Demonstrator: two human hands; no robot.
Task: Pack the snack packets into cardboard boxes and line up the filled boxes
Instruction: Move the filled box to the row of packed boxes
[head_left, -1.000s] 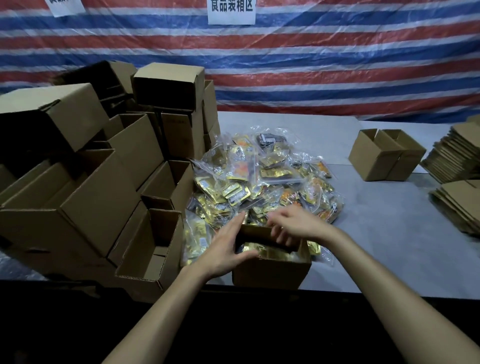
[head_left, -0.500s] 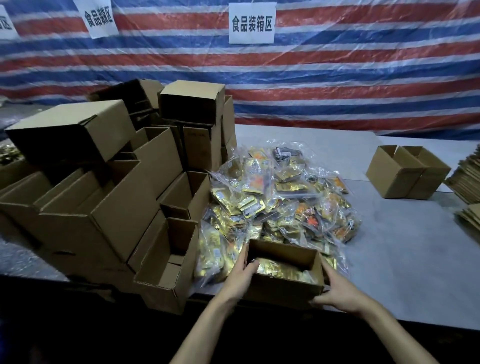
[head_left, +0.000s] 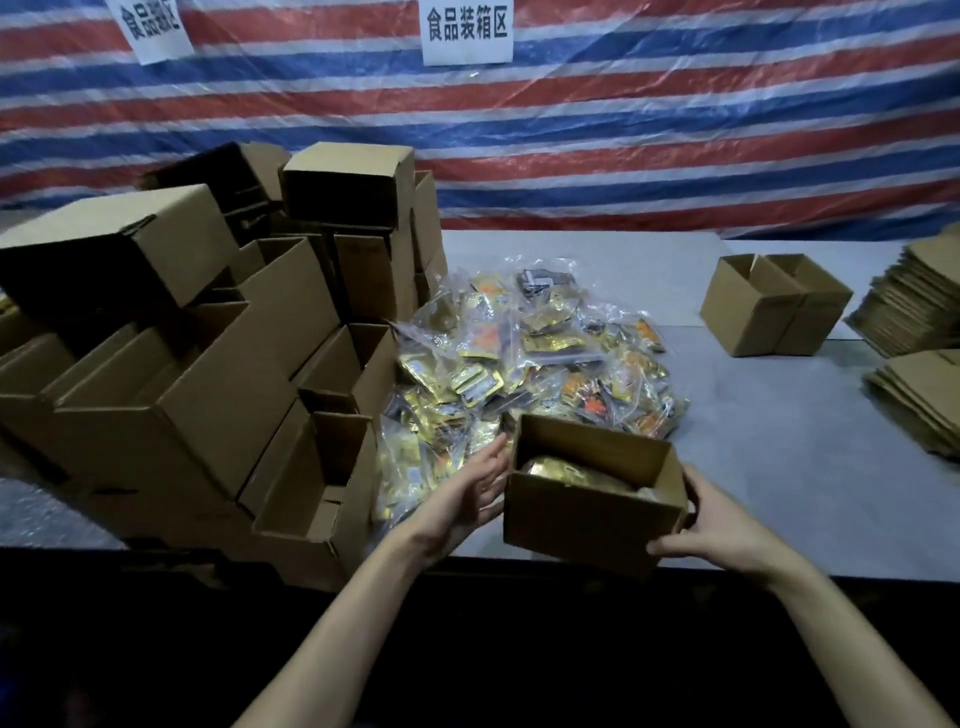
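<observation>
1. Box (head_left: 587, 519): tilted at the near edge of the table (head_left: 805, 467), held between both hands, with gold packets (head_left: 571, 475) inside.
2. Left hand (head_left: 467, 493): fingers straight and together, flat against the box's left end.
3. Right hand (head_left: 717, 525): fingers curled round the right end, thumb along the lower front edge.
4. Snack packets (head_left: 535, 364): heaped just behind the box.
5. Stacked boxes (head_left: 182, 364): piled to the left. Two more boxes (head_left: 769, 306) stand far right, near flat cardboard (head_left: 914, 312).

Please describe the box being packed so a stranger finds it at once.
At the near edge of the grey table, in front of the snack packet pile, is an open box. It is between the left hand and right hand; unlike the stacked boxes, it holds gold packets.
</observation>
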